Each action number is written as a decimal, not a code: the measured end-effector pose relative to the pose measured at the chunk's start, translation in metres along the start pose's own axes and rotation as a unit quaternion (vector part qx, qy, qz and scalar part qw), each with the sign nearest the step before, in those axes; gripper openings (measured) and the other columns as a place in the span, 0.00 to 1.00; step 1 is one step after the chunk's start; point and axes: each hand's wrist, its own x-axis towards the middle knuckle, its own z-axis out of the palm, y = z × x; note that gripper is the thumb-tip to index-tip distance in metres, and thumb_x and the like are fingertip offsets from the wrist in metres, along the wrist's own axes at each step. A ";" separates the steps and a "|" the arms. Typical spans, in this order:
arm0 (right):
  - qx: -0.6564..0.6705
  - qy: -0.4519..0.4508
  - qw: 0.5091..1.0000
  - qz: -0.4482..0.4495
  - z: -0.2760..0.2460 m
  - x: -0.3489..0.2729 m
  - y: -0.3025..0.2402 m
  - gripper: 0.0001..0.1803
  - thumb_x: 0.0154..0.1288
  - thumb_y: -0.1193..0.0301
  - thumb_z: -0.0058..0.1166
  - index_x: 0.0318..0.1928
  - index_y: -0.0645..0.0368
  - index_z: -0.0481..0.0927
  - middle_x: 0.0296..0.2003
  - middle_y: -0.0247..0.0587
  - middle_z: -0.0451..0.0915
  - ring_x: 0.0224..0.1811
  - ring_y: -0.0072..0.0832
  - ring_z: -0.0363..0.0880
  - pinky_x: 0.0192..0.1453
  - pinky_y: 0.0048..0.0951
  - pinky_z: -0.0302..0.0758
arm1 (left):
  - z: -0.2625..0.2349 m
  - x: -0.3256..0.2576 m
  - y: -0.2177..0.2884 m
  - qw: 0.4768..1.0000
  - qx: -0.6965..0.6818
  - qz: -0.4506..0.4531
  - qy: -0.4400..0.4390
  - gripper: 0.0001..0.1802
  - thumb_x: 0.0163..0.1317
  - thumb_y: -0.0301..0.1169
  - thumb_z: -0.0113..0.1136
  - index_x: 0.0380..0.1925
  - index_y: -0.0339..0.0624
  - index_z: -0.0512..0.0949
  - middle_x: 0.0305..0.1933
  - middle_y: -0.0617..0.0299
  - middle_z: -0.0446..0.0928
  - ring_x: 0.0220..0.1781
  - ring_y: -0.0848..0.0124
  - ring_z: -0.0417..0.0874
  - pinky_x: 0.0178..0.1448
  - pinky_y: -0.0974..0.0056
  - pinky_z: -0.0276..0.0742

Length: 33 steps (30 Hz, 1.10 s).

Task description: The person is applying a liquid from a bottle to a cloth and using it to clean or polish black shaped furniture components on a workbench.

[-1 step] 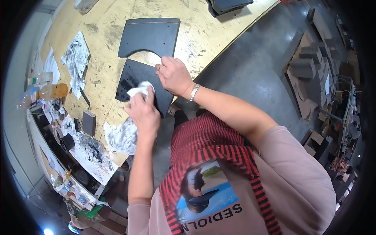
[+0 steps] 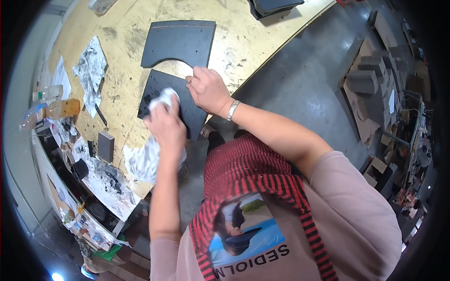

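A black flat panel [image 2: 190,110] lies on the worktable, with dark wet-looking spots on its left part. My left hand [image 2: 166,126] is closed round a crumpled white cloth [image 2: 166,97] and presses it on the panel's face; the hand is slightly blurred. At the panel's upper right corner, my right hand [image 2: 207,89] has its fingers curled on the edge, the fingertips partly hidden. Just beyond lies a second black panel [image 2: 180,42] with a curved cutout in its near edge and a thin reddish line near its far edge. A crumpled stained white sheet [image 2: 140,161] sits below my left hand.
The yellowish worktable [image 2: 126,56] is scuffed and stained. On its left are another stained sheet [image 2: 90,70], a bottle of amber liquid [image 2: 64,108], a dark strip [image 2: 101,115] and a dark grey block [image 2: 106,146]. More black panels [image 2: 276,7] lie at the far edge. Cardboard pieces [image 2: 361,93] lie on the right.
My left hand has slid the cloth a little up and to the left across the panel. The sheet below it has shifted slightly. My right hand stays at the corner.
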 end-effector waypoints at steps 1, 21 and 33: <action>0.010 -0.007 1.000 -0.002 0.000 0.001 -0.006 0.05 0.56 0.70 0.57 0.27 0.57 0.78 0.29 0.39 0.71 0.36 0.35 0.74 0.40 0.34 0.70 | 0.005 0.020 -0.015 0.999 0.039 -0.023 0.023 0.25 0.53 0.24 0.56 0.53 0.54 0.80 0.37 0.58 0.72 0.42 0.60 0.74 0.45 0.53 0.61; 0.011 0.003 1.000 0.009 -0.001 0.000 0.000 0.04 0.55 0.71 0.55 0.25 0.57 0.77 0.29 0.39 0.71 0.35 0.35 0.73 0.39 0.35 0.70 | 0.006 0.022 0.009 1.000 -0.014 -0.016 -0.004 0.24 0.53 0.25 0.56 0.52 0.49 0.81 0.34 0.59 0.71 0.42 0.61 0.73 0.44 0.53 0.59; 0.016 -0.022 1.000 -0.007 0.001 -0.001 -0.008 0.03 0.53 0.72 0.59 0.29 0.56 0.80 0.29 0.37 0.70 0.35 0.33 0.73 0.38 0.33 0.68 | 0.004 -0.015 -0.042 0.991 0.088 -0.103 0.015 0.27 0.54 0.27 0.56 0.57 0.52 0.77 0.35 0.60 0.71 0.40 0.61 0.73 0.44 0.55 0.57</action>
